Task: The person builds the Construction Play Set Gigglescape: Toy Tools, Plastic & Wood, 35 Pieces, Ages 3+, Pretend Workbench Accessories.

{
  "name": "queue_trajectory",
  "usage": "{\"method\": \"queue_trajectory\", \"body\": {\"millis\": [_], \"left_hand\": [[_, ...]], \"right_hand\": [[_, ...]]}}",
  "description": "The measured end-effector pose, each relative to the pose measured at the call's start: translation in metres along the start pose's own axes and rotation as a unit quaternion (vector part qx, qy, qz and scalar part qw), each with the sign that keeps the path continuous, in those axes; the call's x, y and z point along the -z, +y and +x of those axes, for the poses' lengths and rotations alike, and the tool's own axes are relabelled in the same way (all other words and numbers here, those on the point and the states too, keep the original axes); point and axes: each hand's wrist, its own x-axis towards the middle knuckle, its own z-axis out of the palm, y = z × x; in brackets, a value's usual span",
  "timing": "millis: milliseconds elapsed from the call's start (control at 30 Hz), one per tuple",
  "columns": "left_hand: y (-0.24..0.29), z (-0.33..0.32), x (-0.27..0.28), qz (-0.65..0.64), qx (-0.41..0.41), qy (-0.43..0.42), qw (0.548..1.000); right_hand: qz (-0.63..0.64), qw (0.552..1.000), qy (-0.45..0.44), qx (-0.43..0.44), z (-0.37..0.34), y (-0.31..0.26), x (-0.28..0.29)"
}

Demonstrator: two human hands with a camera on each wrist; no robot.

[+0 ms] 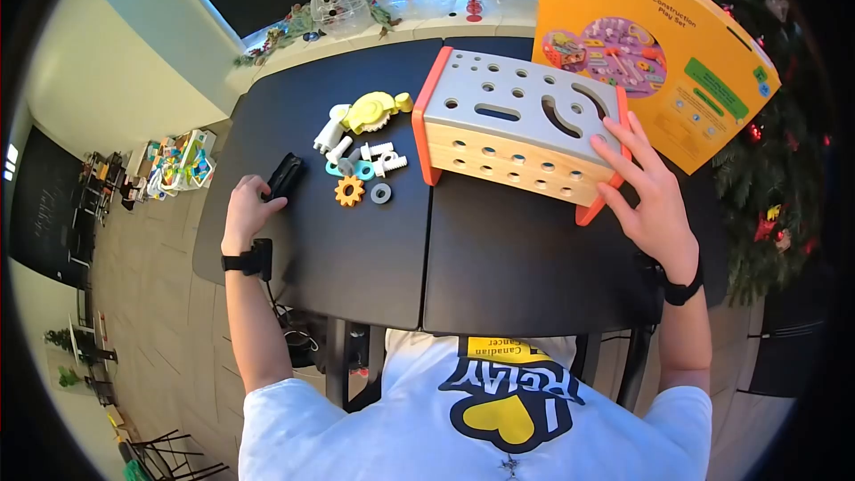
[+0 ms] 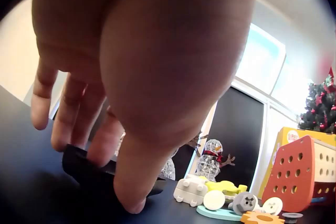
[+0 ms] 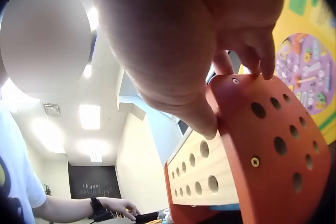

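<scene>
At the table's left, my left hand pinches a small black oblong object between thumb and fingers; its kind I cannot tell. In the left wrist view this black object lies low at the tabletop, partly hidden by the fingers. My right hand grips the right end of a toy workbench, which has a grey holed top, wooden sides and red end panels. From the right wrist, the thumb presses beside the red end panel, while the other fingers reach over its top edge.
Between the hands lie a yellow toy saw, an orange gear, a grey washer and several toy bolts. Behind the workbench stands a yellow box. A seam crosses the black table. Snowman decorations line the ledge.
</scene>
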Motion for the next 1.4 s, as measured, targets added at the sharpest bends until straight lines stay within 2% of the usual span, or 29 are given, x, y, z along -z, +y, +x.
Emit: {"method": "queue_trajectory", "body": {"millis": [67,100,133,167,267,367,467,633,800,867,933,967,1067,1100,1200,1267,1333,1400], "left_hand": [[0.067,0.01,0.015,-0.057,-0.031,0.074,0.995],[0.092,0.012,0.019,-0.112,-0.063,0.066,0.989],[0.115,0.015,0.021,-0.134,-0.072,0.032,0.988],[0.123,0.021,0.012,-0.146,-0.117,0.007,0.982],[0.157,0.028,-0.002,-0.084,-0.222,-0.047,0.97],[0.168,0.034,-0.027,-0.04,-0.238,-0.099,0.965],[0.173,0.039,-0.037,0.013,-0.25,-0.118,0.961],[0.173,0.039,-0.04,-0.023,-0.241,-0.103,0.965],[0.202,0.046,0.017,-0.141,-0.153,-0.066,0.976],[0.215,0.052,0.044,-0.186,-0.164,-0.024,0.968],[0.23,0.057,0.069,-0.186,-0.181,-0.003,0.966],[0.243,0.058,0.084,-0.188,-0.158,-0.043,0.968],[0.278,0.061,0.106,-0.262,-0.164,-0.057,0.949],[0.285,0.064,0.104,-0.323,-0.193,-0.077,0.923],[0.326,0.065,0.102,-0.357,-0.282,-0.119,0.883],[0.355,0.064,0.106,-0.274,-0.349,-0.154,0.883],[0.373,0.068,0.086,-0.298,-0.41,-0.132,0.852],[0.39,0.068,0.073,-0.297,-0.423,-0.134,0.846]], "right_hand": [[-0.012,1.0,0.002,0.003,0.001,-0.003,-0.001],[-0.018,1.0,0.0,0.004,0.0,-0.003,-0.001],[-0.021,1.0,-0.002,0.006,0.0,-0.002,-0.002],[-0.024,1.0,-0.003,0.008,0.001,-0.002,-0.002],[-0.019,1.0,-0.005,0.015,0.001,-0.004,-0.002],[-0.002,1.0,-0.013,0.02,0.001,-0.004,0.003],[0.013,0.999,-0.014,0.027,-0.002,-0.001,0.005],[0.029,0.999,-0.017,0.026,-0.005,0.001,0.008],[0.072,0.997,0.012,0.012,-0.004,0.009,0.012],[0.119,0.992,0.042,-0.015,-0.002,0.01,0.016],[0.116,0.992,0.047,-0.008,-0.001,0.018,0.018],[0.12,0.992,0.039,-0.003,-0.001,0.021,0.019],[0.126,0.992,0.026,0.007,-0.003,0.023,0.017],[0.128,0.991,0.026,0.005,-0.003,0.023,0.016],[0.124,0.992,0.026,0.004,-0.004,0.022,0.017],[0.121,0.992,0.025,0.006,-0.004,0.022,0.017],[0.12,0.993,0.024,0.006,-0.006,0.021,0.015],[0.12,0.992,0.031,0.007,-0.007,0.02,0.015]]}}
